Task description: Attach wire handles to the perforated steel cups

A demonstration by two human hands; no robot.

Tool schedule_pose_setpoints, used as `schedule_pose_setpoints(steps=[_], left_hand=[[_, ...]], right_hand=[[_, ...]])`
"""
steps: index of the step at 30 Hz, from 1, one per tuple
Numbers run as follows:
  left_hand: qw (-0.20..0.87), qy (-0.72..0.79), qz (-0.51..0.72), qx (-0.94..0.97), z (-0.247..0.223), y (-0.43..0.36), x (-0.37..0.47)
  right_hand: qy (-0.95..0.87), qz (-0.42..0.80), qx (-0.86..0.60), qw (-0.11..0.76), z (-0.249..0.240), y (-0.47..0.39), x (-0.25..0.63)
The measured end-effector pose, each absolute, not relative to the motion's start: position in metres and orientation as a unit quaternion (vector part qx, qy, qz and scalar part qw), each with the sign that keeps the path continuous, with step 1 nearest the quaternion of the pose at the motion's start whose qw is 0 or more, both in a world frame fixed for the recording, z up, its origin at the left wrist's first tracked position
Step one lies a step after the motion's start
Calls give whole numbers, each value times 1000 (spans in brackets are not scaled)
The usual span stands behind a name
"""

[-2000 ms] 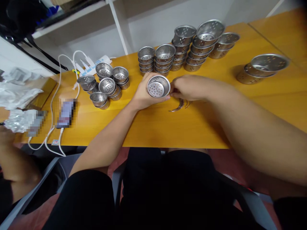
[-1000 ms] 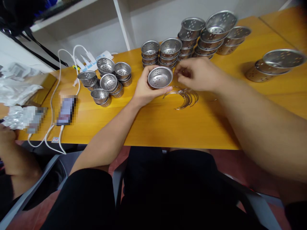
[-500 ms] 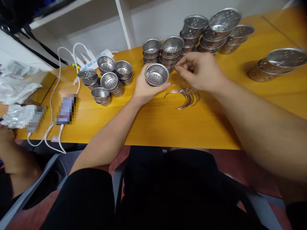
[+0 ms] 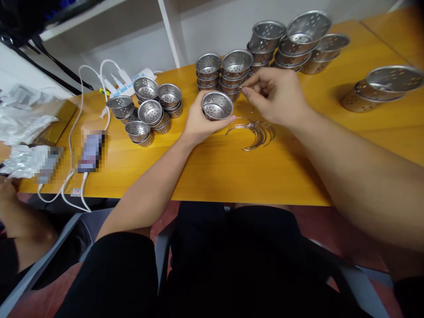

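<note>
My left hand [image 4: 198, 119] is wrapped round a perforated metal cup [image 4: 217, 106], its open mouth facing up. Just right of the cup, my right hand [image 4: 270, 95] is pinched, thumb against forefinger. A thin wire [image 4: 252, 110] shows faintly beneath its fingers; most of it is hidden. Below both hands, several curved metal wires [image 4: 260, 134] lie in a loose bunch on the wooden table [image 4: 212, 176]. Behind the held cup stand stacks of similar cups [image 4: 237, 66], the nearest partly covered by my right hand.
More cups [image 4: 150, 112] stand in short stacks at left, taller ones [image 4: 291, 48] at the back right, and another stack [image 4: 374, 95] at far right. A phone [image 4: 91, 151], white cables [image 4: 72, 128] and a power strip [image 4: 132, 81] are at left. A person's arm [image 4: 24, 216] shows at the left edge.
The held cup has tilted slightly and shifted a little downward. My right hand stays beside it, its fingers still pinched, nearly unmoved.
</note>
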State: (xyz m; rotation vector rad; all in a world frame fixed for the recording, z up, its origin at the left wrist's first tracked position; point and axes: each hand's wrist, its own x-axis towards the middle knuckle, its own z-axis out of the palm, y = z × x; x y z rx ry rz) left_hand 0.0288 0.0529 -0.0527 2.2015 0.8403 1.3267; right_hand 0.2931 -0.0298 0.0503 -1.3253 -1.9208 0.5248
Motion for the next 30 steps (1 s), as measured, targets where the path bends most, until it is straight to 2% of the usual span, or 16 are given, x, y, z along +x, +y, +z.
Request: schedule_pose_setpoints(steps=[7,15,30], left_hand=[[228,285,461,808,-67,60,32],[244,303,455,801,-58,54,35],[263,263,442,816,-74,57,41]], right_hand=[[-743,211,-513,374,50,-32,289],[-726,228,-514,396,50,-33,288],[-728,210,-544,361,52,-33,287]])
